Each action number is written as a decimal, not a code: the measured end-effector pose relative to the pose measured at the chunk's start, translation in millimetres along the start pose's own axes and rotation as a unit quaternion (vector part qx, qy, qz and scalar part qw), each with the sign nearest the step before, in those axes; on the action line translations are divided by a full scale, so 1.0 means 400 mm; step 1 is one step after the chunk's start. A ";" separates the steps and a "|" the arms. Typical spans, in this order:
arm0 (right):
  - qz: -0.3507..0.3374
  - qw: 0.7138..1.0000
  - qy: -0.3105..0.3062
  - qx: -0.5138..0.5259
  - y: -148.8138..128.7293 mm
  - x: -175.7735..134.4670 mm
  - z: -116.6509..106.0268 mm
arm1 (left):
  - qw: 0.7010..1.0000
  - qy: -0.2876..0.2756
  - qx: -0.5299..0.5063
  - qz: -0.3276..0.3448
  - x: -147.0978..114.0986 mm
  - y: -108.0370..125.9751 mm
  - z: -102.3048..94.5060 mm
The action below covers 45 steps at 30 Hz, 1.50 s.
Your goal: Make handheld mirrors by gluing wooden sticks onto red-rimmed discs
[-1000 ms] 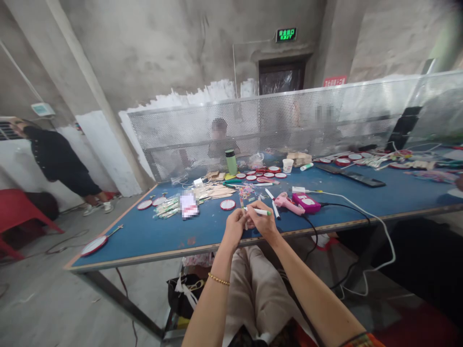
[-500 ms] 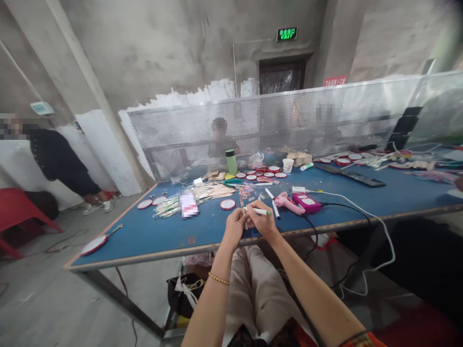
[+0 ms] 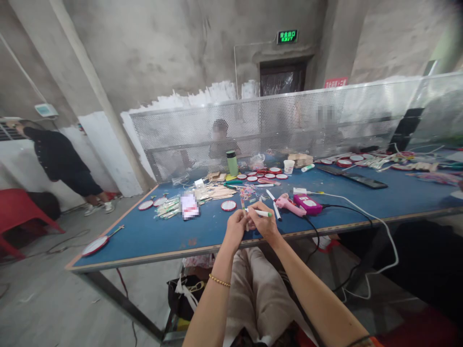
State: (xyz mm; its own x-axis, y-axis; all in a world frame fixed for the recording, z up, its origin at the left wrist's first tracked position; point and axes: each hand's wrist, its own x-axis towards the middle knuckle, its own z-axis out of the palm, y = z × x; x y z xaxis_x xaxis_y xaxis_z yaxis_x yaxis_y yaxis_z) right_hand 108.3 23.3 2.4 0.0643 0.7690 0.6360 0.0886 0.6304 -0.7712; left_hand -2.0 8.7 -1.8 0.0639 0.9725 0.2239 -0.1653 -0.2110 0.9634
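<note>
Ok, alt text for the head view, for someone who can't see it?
The right hand holds a green-ended white pen close to a thin stick in the left hand, at the near edge of a blue table. A pink gun-shaped tool and a purple box lie to the right; a red-rimmed disc and pale sticks, left.

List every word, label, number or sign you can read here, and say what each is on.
"安全出口", on the green exit sign above the door.
"EXIT", on the same sign, below it.
Red sign: white characters, too blurred to read.
Purple box: markings too small to read.
White pen in the right hand: no legible text.
</note>
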 end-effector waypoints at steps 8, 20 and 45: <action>-0.028 0.999 0.008 -0.027 -0.006 0.004 -0.002 | 1.000 0.007 0.014 0.015 0.004 -0.010 -0.004; 0.011 1.000 0.003 0.003 -0.016 -0.001 -0.001 | 1.000 0.006 0.001 0.002 -0.005 0.008 0.003; 0.000 1.000 0.001 -0.002 0.001 -0.004 0.000 | 1.000 0.008 0.001 0.003 -0.007 0.010 0.004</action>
State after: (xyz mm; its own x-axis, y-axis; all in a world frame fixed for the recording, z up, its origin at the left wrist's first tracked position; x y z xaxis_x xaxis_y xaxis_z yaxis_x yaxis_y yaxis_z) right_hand 108.3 22.4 1.3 0.0666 0.7683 0.6367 0.0935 0.6305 -0.7706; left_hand -1.1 5.0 1.9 0.0476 0.9729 0.2264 -0.1636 -0.2160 0.9626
